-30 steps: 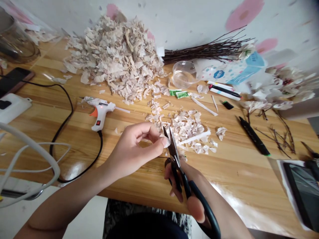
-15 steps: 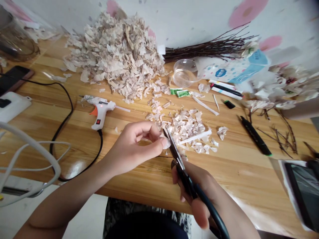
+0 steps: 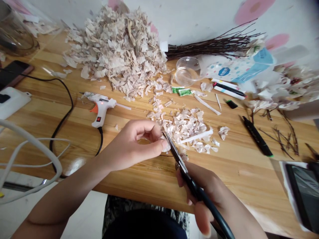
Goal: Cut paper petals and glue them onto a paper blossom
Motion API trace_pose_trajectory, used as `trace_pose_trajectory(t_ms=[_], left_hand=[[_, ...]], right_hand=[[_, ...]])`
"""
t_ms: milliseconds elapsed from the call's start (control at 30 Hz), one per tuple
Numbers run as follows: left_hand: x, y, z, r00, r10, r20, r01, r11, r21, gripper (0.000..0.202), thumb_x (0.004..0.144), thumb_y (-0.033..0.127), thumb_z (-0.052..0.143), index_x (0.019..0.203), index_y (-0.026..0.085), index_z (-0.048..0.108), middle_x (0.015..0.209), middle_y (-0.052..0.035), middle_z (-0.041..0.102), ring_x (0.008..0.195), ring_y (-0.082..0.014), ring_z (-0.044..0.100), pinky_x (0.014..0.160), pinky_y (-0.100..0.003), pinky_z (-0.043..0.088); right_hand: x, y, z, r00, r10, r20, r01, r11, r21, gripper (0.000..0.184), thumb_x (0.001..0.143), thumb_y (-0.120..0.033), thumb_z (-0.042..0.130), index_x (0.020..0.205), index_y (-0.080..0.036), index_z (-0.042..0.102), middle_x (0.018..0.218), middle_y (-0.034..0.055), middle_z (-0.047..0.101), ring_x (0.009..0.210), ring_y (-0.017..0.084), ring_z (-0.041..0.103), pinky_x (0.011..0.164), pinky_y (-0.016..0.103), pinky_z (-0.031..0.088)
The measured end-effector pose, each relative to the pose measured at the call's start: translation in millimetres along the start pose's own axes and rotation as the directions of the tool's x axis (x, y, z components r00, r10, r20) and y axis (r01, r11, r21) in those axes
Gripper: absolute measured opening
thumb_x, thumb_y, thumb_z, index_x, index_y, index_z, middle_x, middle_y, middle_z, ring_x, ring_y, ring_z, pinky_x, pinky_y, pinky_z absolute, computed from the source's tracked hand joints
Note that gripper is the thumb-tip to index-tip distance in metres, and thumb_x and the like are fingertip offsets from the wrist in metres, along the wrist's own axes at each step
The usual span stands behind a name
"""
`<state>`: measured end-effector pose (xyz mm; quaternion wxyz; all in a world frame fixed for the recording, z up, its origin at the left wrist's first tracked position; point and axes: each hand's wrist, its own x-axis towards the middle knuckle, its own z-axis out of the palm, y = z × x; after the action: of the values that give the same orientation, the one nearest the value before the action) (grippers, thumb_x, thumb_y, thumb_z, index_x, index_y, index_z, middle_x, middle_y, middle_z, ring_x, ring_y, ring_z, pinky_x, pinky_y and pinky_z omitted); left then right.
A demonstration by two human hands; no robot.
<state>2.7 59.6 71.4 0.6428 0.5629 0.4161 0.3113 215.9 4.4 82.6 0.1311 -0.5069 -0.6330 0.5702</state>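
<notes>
Wooden table (image 3: 231,179) fills most of the view, with a patterned wall (image 3: 199,20) behind it. Biggest item on it: large heap of pale shredded flakes (image 3: 117,56), possibly husk or paper, cannot tell which, pushed up against the wall. Smaller flake pile (image 3: 184,127) sits nearer the person, just past the hands, with loose bits trailing between the two piles. Right side: cluster of pale flower-like pieces (image 3: 291,88) and a flat dark tablet (image 3: 304,196) on a white sheet. Bundle of thin dark twigs (image 3: 214,48) lies along the wall, behind a clear plastic cup (image 3: 186,73).

Left hand (image 3: 132,146) is raised over the table, with thumb and forefinger pinched on a small pale flake (image 3: 165,147), other fingers curled. Flake is held just off the near edge of the smaller pile. Right hand (image 3: 209,196) is clenched around the black handles of scissors (image 3: 196,189), blades nearly closed, tips right beside the left fingertips and the flake.

Left of the hands: white glue gun (image 3: 101,108) on its side, black cord (image 3: 62,96) running from it. White cable (image 3: 32,149) lies at far left, phone (image 3: 12,71) beyond it. Black marker (image 3: 256,137) lies right of the small pile; two small green packets (image 3: 181,92) sit just below the cup.
</notes>
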Motion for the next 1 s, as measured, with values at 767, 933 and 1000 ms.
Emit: trace_pose_trajectory(t_ms=[767, 933, 1000], left_hand=[[1.9, -0.6, -8.3, 0.997, 0.038, 0.063, -0.045, 0.991, 0.124, 0.022, 0.079, 0.025, 0.066, 0.061, 0.019, 0.054, 0.061, 0.0039, 0.054, 0.06, -0.011, 0.049, 0.057, -0.022, 0.039], [1.6, 3.7, -8.3, 0.997, 0.017, 0.076, -0.027, 0.99, 0.135, 0.023, 0.079, 0.022, 0.066, 0.06, 0.019, 0.054, 0.06, 0.0046, 0.052, 0.059, -0.0103, 0.048, 0.057, -0.021, 0.038], [1.4, 4.8, -8.7, 0.997, 0.003, 0.075, -0.014, 0.989, 0.148, 0.022, 0.079, 0.022, 0.065, 0.06, 0.019, 0.054, 0.06, 0.0043, 0.053, 0.06, -0.0108, 0.049, 0.057, -0.021, 0.039]], right_hand=[[-6.8, -6.0, -1.5, 0.999, 0.038, -0.001, -0.037, 0.998, 0.056, 0.038, 0.072, -0.059, 0.066, 0.059, -0.024, 0.059, 0.048, 0.0009, 0.058, 0.044, 0.019, 0.053, 0.038, 0.026, 0.039], [-9.5, -0.4, -0.8, 0.998, 0.014, -0.063, -0.013, 1.0, 0.028, 0.049, 0.072, -0.071, 0.061, 0.06, -0.023, 0.06, 0.049, 0.0013, 0.056, 0.045, 0.018, 0.052, 0.039, 0.026, 0.035], [-8.7, 1.7, -3.3, 1.0, 0.004, -0.024, -0.004, 1.0, 0.003, 0.054, 0.071, -0.075, 0.058, 0.058, -0.023, 0.059, 0.048, 0.0009, 0.054, 0.045, 0.017, 0.049, 0.039, 0.026, 0.034]])
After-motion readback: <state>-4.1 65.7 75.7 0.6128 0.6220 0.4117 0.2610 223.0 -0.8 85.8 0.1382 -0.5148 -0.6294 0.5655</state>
